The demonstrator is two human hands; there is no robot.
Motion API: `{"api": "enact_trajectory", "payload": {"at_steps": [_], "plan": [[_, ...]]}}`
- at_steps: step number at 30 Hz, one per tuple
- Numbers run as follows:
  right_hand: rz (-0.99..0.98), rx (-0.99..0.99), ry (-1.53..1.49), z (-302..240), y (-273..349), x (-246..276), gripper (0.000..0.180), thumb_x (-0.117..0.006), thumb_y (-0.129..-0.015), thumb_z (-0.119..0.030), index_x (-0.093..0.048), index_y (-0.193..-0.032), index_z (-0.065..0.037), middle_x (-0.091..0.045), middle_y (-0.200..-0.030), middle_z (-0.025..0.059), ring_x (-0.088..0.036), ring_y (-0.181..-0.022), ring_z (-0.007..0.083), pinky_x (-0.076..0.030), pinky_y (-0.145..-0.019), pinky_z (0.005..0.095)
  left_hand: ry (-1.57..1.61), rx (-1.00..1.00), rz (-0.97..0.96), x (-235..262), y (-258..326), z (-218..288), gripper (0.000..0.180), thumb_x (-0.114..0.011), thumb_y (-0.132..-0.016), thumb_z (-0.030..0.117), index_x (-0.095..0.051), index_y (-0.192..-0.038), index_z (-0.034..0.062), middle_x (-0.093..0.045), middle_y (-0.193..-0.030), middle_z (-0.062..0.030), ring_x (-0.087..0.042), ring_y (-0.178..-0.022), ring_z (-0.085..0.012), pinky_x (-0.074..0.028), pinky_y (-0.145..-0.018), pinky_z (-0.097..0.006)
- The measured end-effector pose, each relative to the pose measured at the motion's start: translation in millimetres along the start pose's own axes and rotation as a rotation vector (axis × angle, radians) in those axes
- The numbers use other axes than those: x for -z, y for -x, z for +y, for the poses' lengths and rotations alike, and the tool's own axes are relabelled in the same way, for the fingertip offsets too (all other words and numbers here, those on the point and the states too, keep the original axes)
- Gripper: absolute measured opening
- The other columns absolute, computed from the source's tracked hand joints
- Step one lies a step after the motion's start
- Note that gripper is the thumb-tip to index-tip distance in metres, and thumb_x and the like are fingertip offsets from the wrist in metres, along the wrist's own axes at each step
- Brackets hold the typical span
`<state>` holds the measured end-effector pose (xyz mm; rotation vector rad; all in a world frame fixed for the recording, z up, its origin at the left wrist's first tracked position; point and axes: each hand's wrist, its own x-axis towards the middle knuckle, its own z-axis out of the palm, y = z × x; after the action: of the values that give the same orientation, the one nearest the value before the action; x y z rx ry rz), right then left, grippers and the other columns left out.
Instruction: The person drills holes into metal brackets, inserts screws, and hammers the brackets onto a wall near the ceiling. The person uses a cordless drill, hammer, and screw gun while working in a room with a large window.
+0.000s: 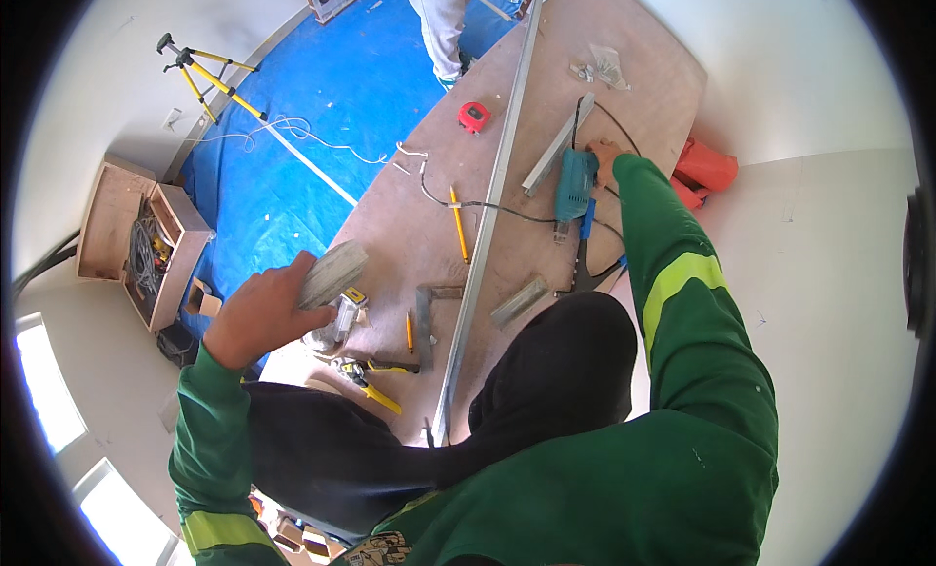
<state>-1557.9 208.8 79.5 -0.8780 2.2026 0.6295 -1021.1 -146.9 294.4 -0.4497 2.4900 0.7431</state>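
Note:
My left hand (261, 312) is closed on a short, streaked grey offcut (334, 273) at the left of the brown board. Beside it lie a small level-like piece with a yellow end (351, 298) and yellow-handled snips (375, 392). My right hand (606, 160) reaches to a teal power drill (575, 183) at the board's right and closes at its rear; the drill body partly hides the fingers. The drill's chuck points toward me. Next to it are a blue-gripped tool (587, 220) and a short metal channel (561, 145). A long metal channel (495, 186) runs lengthwise over the board.
On the board (400, 225) are a red tape measure (474, 117), pencils (459, 230), a metal square (423, 322), another grey offcut (520, 303) and a cable. Another person (439, 25) stands at the far end. A tripod (210, 78) and wooden box (161, 244) stand left.

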Motion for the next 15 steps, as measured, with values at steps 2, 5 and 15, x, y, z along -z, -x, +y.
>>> {"api": "enact_trajectory", "payload": {"at_steps": [2,5,15], "plan": [[-0.079,0.037,0.037,7.7,12.3,20.5,0.093,-0.098,-0.071,-0.027,-0.054,-0.153,-0.014,-0.056,-0.155,0.0172,-0.055,-0.143,0.0315,-0.046,-0.117,0.0552,-0.016,-0.041,0.039,4.6,-5.8,4.8,0.06,-0.077,-0.09,0.046,-0.055,-0.128,0.0049,-0.072,-0.091,-0.0303,-0.071,-0.09,-0.0522,-0.055,-0.081,-0.061],[-0.294,0.314,-0.376,20.4,37.9,45.9,0.086,-0.099,-0.067,-0.027,-0.062,-0.144,-0.01,-0.069,-0.134,0.0166,-0.066,-0.126,0.029,-0.054,-0.106,0.0472,0.003,-0.044,0.009,12.2,-12.7,7.9,0.063,-0.077,-0.089,0.049,-0.055,-0.128,0.0043,-0.073,-0.092,-0.0304,-0.071,-0.091,-0.0527,-0.055,-0.081,-0.06],[0.31,0.062,-0.654,72.4,92.9,114.9,0.092,-0.098,-0.067,-0.019,-0.058,-0.147,-0.001,-0.076,-0.115,0.0131,-0.074,-0.1,0.024,-0.061,-0.078,0.0372,-0.064,-0.131,0.034,6.8,-14.6,-13.4,0.067,-0.076,-0.088,0.054,-0.056,-0.13,0.0044,-0.074,-0.095,-0.0313,-0.072,-0.092,-0.0529,-0.055,-0.082,-0.06]]}}
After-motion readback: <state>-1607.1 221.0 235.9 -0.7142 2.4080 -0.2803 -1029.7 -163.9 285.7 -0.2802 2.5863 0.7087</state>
